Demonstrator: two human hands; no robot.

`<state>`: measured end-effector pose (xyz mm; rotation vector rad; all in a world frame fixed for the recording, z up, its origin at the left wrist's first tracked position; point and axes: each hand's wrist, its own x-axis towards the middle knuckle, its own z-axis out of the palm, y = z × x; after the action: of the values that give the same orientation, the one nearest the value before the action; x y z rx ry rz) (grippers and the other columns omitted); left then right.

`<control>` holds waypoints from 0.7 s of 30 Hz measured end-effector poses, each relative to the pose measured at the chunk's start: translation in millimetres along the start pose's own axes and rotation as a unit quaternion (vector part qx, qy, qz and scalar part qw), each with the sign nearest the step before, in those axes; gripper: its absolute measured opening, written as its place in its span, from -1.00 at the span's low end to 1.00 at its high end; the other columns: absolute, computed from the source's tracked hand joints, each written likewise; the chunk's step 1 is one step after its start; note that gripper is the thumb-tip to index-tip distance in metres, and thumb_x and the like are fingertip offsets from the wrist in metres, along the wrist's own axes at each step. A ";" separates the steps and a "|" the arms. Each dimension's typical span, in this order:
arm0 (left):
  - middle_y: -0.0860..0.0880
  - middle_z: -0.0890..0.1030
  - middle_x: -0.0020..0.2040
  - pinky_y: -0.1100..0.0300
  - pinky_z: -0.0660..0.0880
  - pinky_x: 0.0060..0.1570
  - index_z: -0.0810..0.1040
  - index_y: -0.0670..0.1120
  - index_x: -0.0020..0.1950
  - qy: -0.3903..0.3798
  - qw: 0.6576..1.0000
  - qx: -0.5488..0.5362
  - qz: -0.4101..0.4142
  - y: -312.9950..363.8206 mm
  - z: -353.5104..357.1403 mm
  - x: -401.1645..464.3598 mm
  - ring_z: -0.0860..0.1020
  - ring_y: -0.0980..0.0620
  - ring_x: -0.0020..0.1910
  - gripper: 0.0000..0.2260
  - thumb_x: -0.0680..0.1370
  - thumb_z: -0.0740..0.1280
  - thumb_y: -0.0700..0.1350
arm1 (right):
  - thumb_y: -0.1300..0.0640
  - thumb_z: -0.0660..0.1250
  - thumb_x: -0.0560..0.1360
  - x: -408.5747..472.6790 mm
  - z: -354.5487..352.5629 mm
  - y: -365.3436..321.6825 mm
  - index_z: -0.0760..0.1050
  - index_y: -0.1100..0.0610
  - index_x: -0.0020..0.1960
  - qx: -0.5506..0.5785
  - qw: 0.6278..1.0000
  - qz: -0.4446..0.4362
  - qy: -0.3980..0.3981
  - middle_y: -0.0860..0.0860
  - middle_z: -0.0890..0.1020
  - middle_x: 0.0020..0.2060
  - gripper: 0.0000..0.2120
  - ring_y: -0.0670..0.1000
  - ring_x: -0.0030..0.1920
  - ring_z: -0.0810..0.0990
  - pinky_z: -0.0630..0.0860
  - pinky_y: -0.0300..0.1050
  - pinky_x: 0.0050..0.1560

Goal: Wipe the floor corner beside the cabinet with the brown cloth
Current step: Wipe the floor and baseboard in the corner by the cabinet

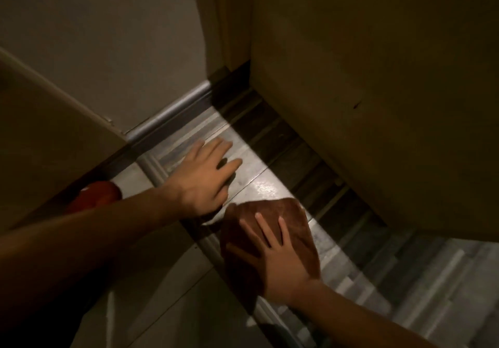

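Observation:
The brown cloth (291,220) lies spread on the grey plank floor (251,166), a little in front of the corner where the wall's baseboard meets the cabinet (378,104). My right hand (278,258) presses flat on the cloth with its fingers spread. My left hand (205,177) rests palm down on the bare floor just left of and beyond the cloth, fingers apart, holding nothing. The corner itself lies in the cabinet's dark shadow.
A grey baseboard (172,110) runs along the wall at the back. A beige panel (54,137) stands at the left with a red object (94,196) at its foot. A metal floor strip (154,169) passes under my left arm.

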<state>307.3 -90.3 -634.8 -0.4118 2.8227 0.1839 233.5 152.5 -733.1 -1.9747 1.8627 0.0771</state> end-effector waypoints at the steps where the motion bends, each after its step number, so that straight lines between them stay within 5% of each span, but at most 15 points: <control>1: -0.33 0.35 0.41 -0.24 0.13 0.37 0.41 -0.09 0.39 -0.007 1.000 0.000 0.007 1.6 2.8 -0.8 0.26 -0.34 0.41 -0.45 0.45 0.09 0.10 | -0.29 0.20 0.41 -12.3 1.6 2.6 0.09 -0.30 0.52 -0.004 1.000 0.006 -0.008 0.07 -0.07 0.61 -0.30 0.28 0.56 -0.19 -0.28 0.46 0.38; 4: -0.33 0.40 0.38 -0.28 0.20 0.33 0.43 -0.10 0.37 0.003 1.000 -0.013 0.009 -0.7 5.2 -3.3 0.32 -0.34 0.37 -0.45 0.44 0.12 0.10 | -0.23 0.25 0.32 -41.4 -0.5 12.5 0.20 -0.23 0.49 -0.004 0.998 0.062 -0.007 0.05 0.05 0.60 -0.27 0.24 0.55 0.01 -0.09 0.43 0.38; 6: -0.30 0.39 0.39 -0.27 0.23 0.32 0.36 -0.08 0.41 0.019 0.999 -0.032 -0.023 -5.0 3.0 -5.6 0.33 -0.31 0.38 -0.43 0.45 0.13 0.12 | -0.12 0.19 0.40 -38.3 -19.5 20.2 0.15 -0.25 0.51 0.100 0.978 0.164 0.080 -0.05 0.06 0.60 -0.32 0.11 0.57 0.06 -0.02 0.32 0.44; 7: -0.29 0.38 0.40 -0.26 0.24 0.32 0.32 -0.07 0.43 0.032 0.997 -0.050 -0.046 -8.3 2.1 -6.4 0.33 -0.30 0.38 -0.43 0.45 0.13 0.12 | -0.05 0.15 0.47 -26.4 -36.4 23.4 0.15 -0.26 0.51 0.224 0.939 0.216 0.144 -0.12 0.11 0.59 -0.39 0.01 0.56 0.09 0.03 0.21 0.49; 9: -0.27 0.34 0.42 -0.25 0.25 0.34 0.21 -0.05 0.48 0.064 0.989 -0.093 -0.091 -15.1 0.9 -8.8 0.31 -0.28 0.39 -0.40 0.47 0.12 0.14 | 0.08 0.17 0.60 16.6 -83.5 31.7 0.28 -0.24 0.46 0.487 0.780 0.267 0.290 -0.22 0.39 0.43 -0.54 -0.25 0.43 0.31 0.24 -0.16 0.43; 10: -0.26 0.31 0.44 -0.24 0.22 0.37 0.14 -0.04 0.51 0.081 0.984 -0.113 -0.114 -18.4 1.1 -10.0 0.28 -0.26 0.41 -0.38 0.48 0.11 0.14 | 0.14 0.22 0.62 41.3 -105.9 38.1 0.35 -0.22 0.39 0.568 0.700 0.274 0.335 -0.29 0.48 0.27 -0.59 -0.40 0.27 0.41 0.30 -0.36 0.30; 11: -0.24 0.26 0.47 -0.23 0.17 0.40 0.06 -0.01 0.53 0.092 0.978 -0.127 -0.135 -21.9 1.4 -11.5 0.24 -0.23 0.44 -0.36 0.49 0.13 0.15 | 0.14 0.24 0.62 68.0 -122.8 47.9 0.37 -0.21 0.35 0.600 0.664 0.277 0.351 -0.36 0.50 0.15 -0.61 -0.48 0.14 0.45 0.32 -0.43 0.21; 12: -0.22 0.22 0.50 -0.22 0.12 0.43 0.00 0.02 0.54 0.099 0.975 -0.134 -0.148 -25.9 1.7 -12.9 0.19 -0.21 0.47 -0.34 0.51 0.15 0.15 | 0.11 0.24 0.62 97.2 -137.8 56.7 0.37 -0.21 0.37 0.591 0.678 0.268 0.345 -0.37 0.51 0.12 -0.62 -0.49 0.11 0.45 0.32 -0.37 0.23; 14: -0.21 0.20 0.51 -0.22 0.08 0.44 -0.04 0.05 0.54 0.110 0.974 -0.129 -0.150 -32.7 2.2 -15.1 0.16 -0.19 0.48 -0.31 0.52 0.25 0.09 | 0.00 0.20 0.57 150.8 -152.9 70.0 0.26 -0.28 0.46 0.505 0.778 0.211 0.308 -0.19 0.48 0.35 -0.52 -0.23 0.39 0.36 0.21 0.03 0.46; 17: -0.24 0.28 0.47 -0.28 0.16 0.39 0.08 0.01 0.52 0.115 0.978 -0.112 -0.132 -40.9 7.1 -16.7 0.22 -0.24 0.44 -0.31 0.48 0.35 0.00 | -0.13 0.16 0.49 207.8 -135.9 88.3 -0.02 -0.41 0.49 0.266 0.930 0.194 0.162 0.02 0.03 0.61 -0.35 0.19 0.58 -0.18 -0.27 0.41 0.46; 21: -0.24 0.25 0.48 -0.28 0.12 0.38 0.15 -0.01 0.51 0.094 0.981 -0.102 -0.132 -46.8 11.1 -15.6 0.21 -0.25 0.44 -0.34 0.46 0.30 0.05 | -0.21 0.19 0.53 216.9 -111.7 90.1 -0.01 -0.29 0.54 0.117 0.973 0.187 0.069 0.02 -0.13 0.61 -0.35 0.24 0.55 -0.27 -0.32 0.36 0.43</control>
<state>338.4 -128.9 -644.7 -0.8867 2.9013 0.4002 140.9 -90.5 -725.2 -1.4883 2.2002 -0.1668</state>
